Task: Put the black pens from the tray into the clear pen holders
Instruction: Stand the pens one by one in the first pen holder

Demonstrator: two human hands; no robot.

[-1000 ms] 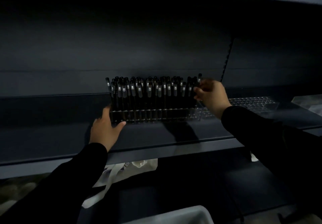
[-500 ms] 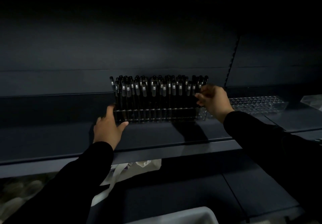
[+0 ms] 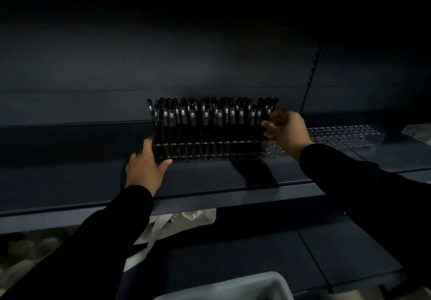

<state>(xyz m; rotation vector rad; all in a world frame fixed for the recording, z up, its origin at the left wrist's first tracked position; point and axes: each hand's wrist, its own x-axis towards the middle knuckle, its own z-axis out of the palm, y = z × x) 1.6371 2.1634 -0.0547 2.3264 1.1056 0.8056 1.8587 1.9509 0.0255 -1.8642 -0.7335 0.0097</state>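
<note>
Currently pens (image 3: 210,117) upright in holder (image 3: 210,154) on shelf (image 3: 210,176). Left hand (image 3: 145,171) spread, bracing holder's left end. Right hand (image 3: 288,130) curled at rightmost pens; pinch unclear. Pens likely light, stiff, slick: take by barrel below cap. Holder probably brittle, tippy.

Black pens (image 3: 211,122) upright in seemingly full holder (image 3: 210,152)
</note>
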